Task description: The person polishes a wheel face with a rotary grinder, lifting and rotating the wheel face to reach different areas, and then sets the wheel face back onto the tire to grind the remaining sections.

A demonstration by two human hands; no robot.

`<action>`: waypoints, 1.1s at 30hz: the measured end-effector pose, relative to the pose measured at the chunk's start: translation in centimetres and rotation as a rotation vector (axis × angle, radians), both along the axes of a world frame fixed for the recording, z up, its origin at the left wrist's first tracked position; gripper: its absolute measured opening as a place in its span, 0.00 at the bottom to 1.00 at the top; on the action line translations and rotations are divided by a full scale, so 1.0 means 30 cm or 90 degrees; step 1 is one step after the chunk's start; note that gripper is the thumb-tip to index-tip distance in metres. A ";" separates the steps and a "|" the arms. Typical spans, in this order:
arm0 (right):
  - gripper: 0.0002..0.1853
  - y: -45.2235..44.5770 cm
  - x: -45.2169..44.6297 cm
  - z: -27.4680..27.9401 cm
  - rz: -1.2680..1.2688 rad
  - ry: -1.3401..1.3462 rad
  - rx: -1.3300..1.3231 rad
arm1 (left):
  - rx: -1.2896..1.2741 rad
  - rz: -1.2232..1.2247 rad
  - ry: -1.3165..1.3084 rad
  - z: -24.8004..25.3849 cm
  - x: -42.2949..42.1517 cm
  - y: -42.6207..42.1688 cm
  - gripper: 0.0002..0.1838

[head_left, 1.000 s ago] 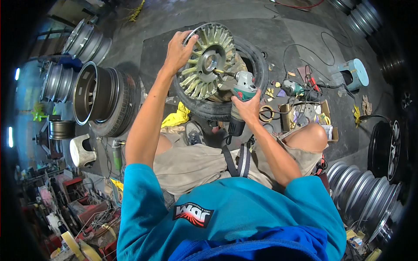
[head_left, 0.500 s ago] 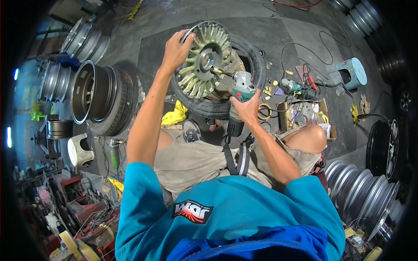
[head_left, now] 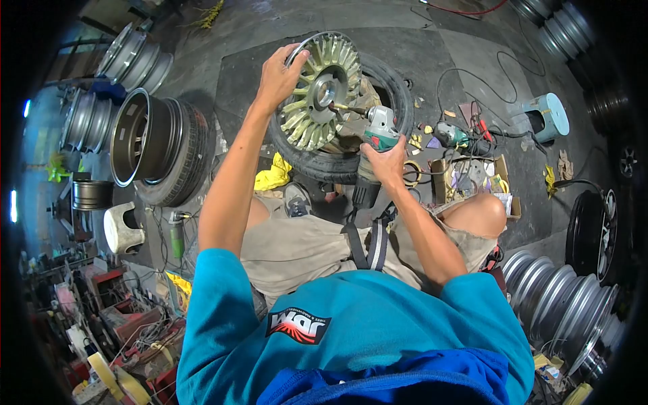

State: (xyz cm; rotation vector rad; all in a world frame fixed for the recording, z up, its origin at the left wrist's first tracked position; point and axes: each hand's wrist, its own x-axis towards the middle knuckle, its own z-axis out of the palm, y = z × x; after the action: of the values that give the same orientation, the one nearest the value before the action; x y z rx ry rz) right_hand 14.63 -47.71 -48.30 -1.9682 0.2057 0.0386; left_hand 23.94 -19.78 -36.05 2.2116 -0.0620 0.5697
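Observation:
My left hand (head_left: 279, 79) is closed on the upper left edge of a multi-spoke wheel rim (head_left: 314, 96), which is tilted up, its spokes yellowish and its outer lip bare metal. In my right hand (head_left: 387, 163) is a grey-and-green angle grinder (head_left: 382, 124), held by its body with the black rear end pointing down toward my lap. A thin attachment (head_left: 349, 108) extends from its head to the hub area of the wheel rim; whether it touches is unclear. Beneath the wheel rim lies a black tire (head_left: 320, 167) with brownish material inside it.
A second grinder (head_left: 451, 134) lies on the right, near a cardboard box (head_left: 439, 182) of small items. Yellow cloth (head_left: 273, 173) rests by my shoe. Stacked wheels (head_left: 145, 138) stand at left, more rims (head_left: 560, 290) at lower right. A blue stool (head_left: 550, 116) and cords occupy the floor.
The grinder has shifted slightly and turned, so its attachment shows more clearly across the front of the wheel rim. Both hands keep their holds; the view has moved a little.

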 end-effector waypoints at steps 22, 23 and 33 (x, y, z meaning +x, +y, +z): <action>0.44 0.032 -0.051 0.147 0.127 -0.093 0.079 | -0.005 0.039 0.032 -0.009 -0.010 0.051 0.23; 0.44 0.039 -0.050 0.146 0.123 -0.092 0.080 | -0.004 0.036 0.033 -0.011 -0.013 0.049 0.23; 0.46 0.015 -0.046 0.103 0.162 -0.124 0.088 | -0.031 0.019 0.053 -0.025 -0.018 0.070 0.21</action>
State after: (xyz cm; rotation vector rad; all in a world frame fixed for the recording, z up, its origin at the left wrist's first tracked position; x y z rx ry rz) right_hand 13.24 -47.24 -45.21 -1.8357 -0.1713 0.0256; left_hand 23.38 -17.68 -36.79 2.1898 0.0277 0.4887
